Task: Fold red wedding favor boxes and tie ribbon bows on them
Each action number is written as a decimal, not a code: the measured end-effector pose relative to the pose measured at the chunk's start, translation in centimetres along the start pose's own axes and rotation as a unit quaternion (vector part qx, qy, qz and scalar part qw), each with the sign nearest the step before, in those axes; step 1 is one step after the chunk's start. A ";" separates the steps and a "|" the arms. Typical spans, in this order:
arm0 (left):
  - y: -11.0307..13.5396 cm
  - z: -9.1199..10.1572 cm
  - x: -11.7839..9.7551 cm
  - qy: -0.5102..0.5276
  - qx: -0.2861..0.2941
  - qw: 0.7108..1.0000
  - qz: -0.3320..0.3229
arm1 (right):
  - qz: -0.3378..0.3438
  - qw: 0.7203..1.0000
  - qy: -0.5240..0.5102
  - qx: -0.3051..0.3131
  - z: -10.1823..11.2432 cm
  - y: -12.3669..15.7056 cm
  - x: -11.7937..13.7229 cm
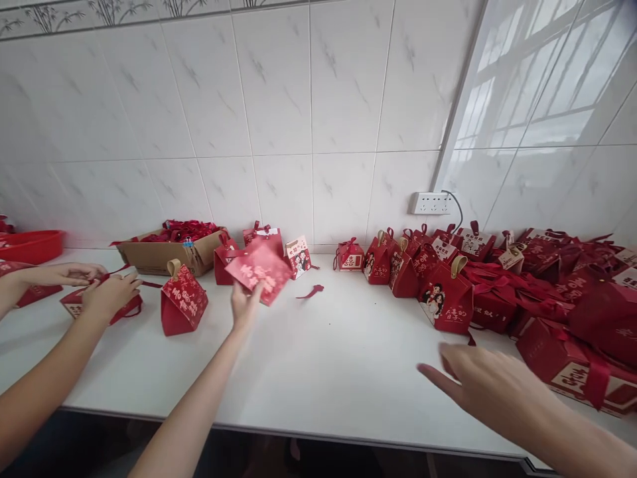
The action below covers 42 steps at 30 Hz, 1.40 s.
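Note:
My left hand point(246, 304) grips a red candy box point(263, 272) with pale lettering, held tilted above the white table. The box is smeared by motion, and whether it is folded flat I cannot tell. Over the right side of the table hovers my right hand point(480, 378), thumb apart from the fingers and nothing visible in it. Just beyond it stands a red box with a gold loop handle point(448, 295) and a printed couple. A dark red ribbon piece point(311, 291) lies on the table between my hands.
At left, another person's hands point(107, 292) work at a red box with ribbon. Near them stand a peaked red box point(183, 302) and a cardboard carton point(172, 255) of red ribbons. Many finished-looking boxes point(497, 305) crowd the right side. A power strip point(432, 203) is on the tiled wall.

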<state>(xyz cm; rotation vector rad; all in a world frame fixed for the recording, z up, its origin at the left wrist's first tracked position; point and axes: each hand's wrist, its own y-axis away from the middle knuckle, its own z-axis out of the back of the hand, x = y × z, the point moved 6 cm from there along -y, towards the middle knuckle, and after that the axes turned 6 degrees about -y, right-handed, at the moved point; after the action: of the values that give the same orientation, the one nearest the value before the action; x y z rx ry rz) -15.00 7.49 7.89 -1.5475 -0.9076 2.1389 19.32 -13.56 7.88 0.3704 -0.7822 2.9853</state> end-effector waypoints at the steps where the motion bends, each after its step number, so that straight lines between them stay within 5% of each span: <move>1: 0.5 -1.7 -0.2 0.019 0.019 1.000 0.008 | 0.021 0.998 -0.038 0.042 -1.1 -1.6 1.4; 3: 2.0 -6.0 -1.3 0.061 0.099 0.993 0.012 | 0.043 0.986 -0.157 0.041 -2.3 -5.1 3.8; 6: 4.8 -12.0 -3.7 0.117 0.233 0.966 -0.004 | 0.027 0.949 -0.308 -0.060 -3.9 -9.5 4.6; 10: 6.9 -15.4 -4.2 0.146 0.323 0.935 -0.020 | -0.034 0.880 -0.455 -0.128 -8.4 -11.7 2.5; 15: 7.0 -15.6 -2.4 0.161 0.343 0.925 0.019 | -0.049 0.861 -0.501 -0.075 -11.7 -10.7 2.0; 19: 5.9 -13.9 -3.4 0.138 0.193 0.970 0.058 | -0.054 0.829 -0.557 -0.005 -11.4 -9.9 2.9; 26: 5.2 -12.2 -7.7 0.083 0.197 0.972 -0.092 | -0.020 0.805 -0.590 0.062 -11.0 -9.5 4.2; 32: 5.3 -12.6 -6.8 0.081 0.230 0.969 -0.048 | -0.043 0.792 -0.605 0.063 -11.4 -9.4 4.2; 36: 5.6 -12.5 -6.5 0.089 0.196 0.976 -0.009 | -0.069 0.788 -0.610 0.046 -11.4 -9.3 4.1; 42: 6.1 -12.7 -6.8 0.092 0.188 0.978 -0.004 | -0.061 0.812 -0.580 0.015 -10.7 -9.0 4.3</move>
<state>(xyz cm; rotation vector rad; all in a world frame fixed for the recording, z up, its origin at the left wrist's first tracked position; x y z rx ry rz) -0.25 2.60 6.11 -1.5074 -0.4160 1.9775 13.65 -0.63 4.14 2.2095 -0.6367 2.3575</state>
